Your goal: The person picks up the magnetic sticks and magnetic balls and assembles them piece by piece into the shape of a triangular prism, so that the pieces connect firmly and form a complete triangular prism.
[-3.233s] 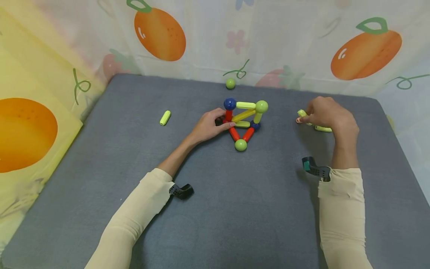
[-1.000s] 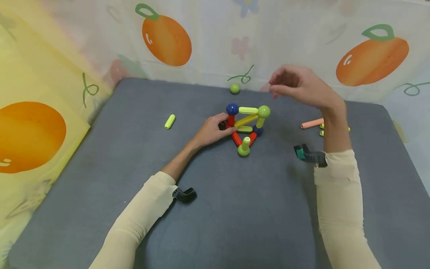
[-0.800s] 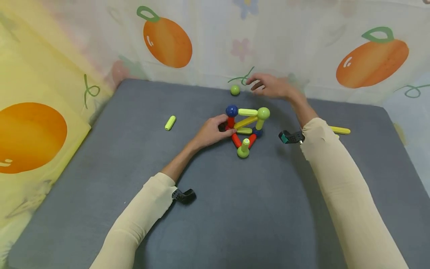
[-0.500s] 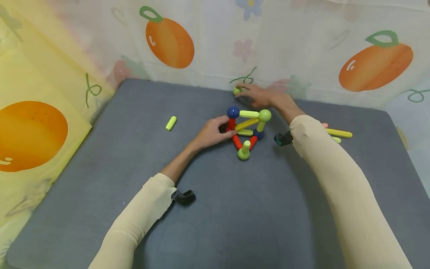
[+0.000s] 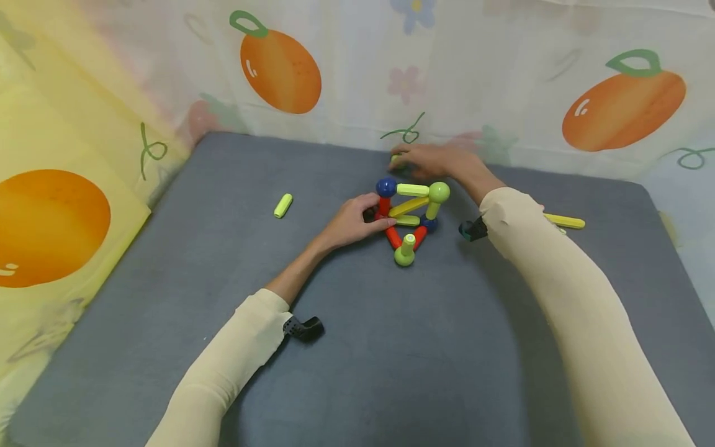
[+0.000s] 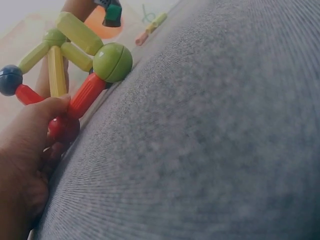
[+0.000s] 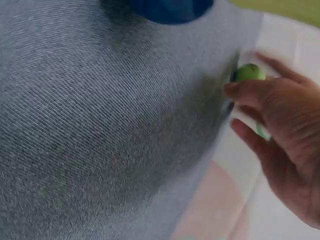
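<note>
A magnetic rod-and-ball frame [image 5: 412, 203] stands near the table's middle, with red, yellow and light-green rods joining blue, green and red balls. My left hand [image 5: 353, 220] holds its left corner, thumb and fingers about the red ball [image 6: 65, 128] in the left wrist view. From the front green ball [image 5: 404, 256] a light-green rod [image 5: 409, 242] sticks up. At the far table edge, my right hand [image 5: 432, 162] has its fingers curled about a loose green ball [image 7: 249, 73], which they partly cover.
A light-green rod [image 5: 283, 205] lies alone to the left. Past my right sleeve lies a yellow rod [image 5: 565, 221], with other rods mostly hidden by the forearm. A fruit-print cloth [image 5: 357, 74] hangs along the table's far edge.
My right hand left the rods at right, moved to the far edge and closed about the green ball. An upright light-green rod now stands on the front ball. My left hand kept its hold.
</note>
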